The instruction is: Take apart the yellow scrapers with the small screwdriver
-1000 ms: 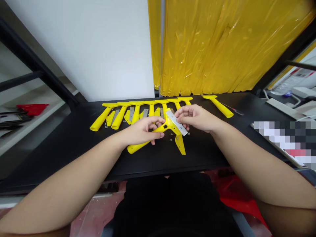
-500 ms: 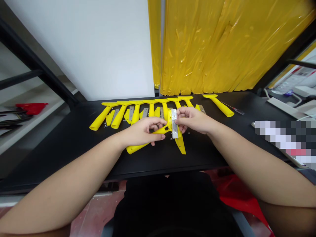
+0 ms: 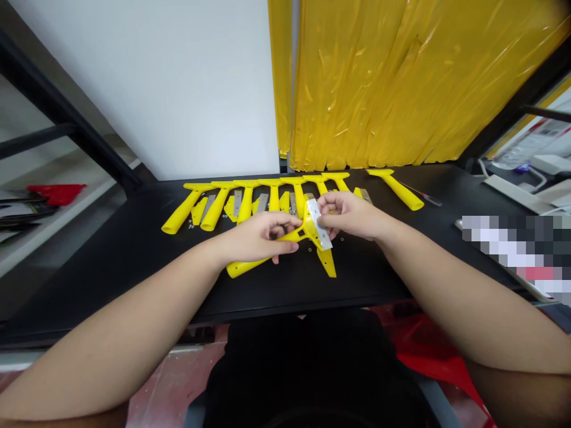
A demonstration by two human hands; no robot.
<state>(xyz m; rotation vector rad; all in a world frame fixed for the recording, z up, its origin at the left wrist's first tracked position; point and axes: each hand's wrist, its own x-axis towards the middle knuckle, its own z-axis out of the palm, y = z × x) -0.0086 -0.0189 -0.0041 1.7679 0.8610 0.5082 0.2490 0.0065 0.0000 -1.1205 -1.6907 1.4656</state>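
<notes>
My left hand (image 3: pixel 272 235) is closed around the neck of a yellow plastic scraper handle (image 3: pixel 243 269), whose hollow end points to the lower left. Between thumb and fingers, my right hand (image 3: pixel 341 214) pinches a flat metal blade (image 3: pixel 320 224) with holes in it. The blade lies against the wide head of the handle, roughly lined up with its edge. Below the head, a yellow plastic cover plate (image 3: pixel 328 263) with a hole rests on the black table. A small nut (image 3: pixel 310 249) lies close by.
Several yellow scraper handles (image 3: pixel 176 213) stand in a row at the back, with metal blades (image 3: pixel 263 202) and yellow plates (image 3: pixel 197 211) between them. Further right are another handle (image 3: pixel 401 193) and a screwdriver (image 3: pixel 430 199). Yellow plastic sheeting (image 3: pixel 366 89) hangs behind.
My right hand has turned the blade from nearly upright to a slant, so that it lines up with the handle's head. My left hand has barely moved.
</notes>
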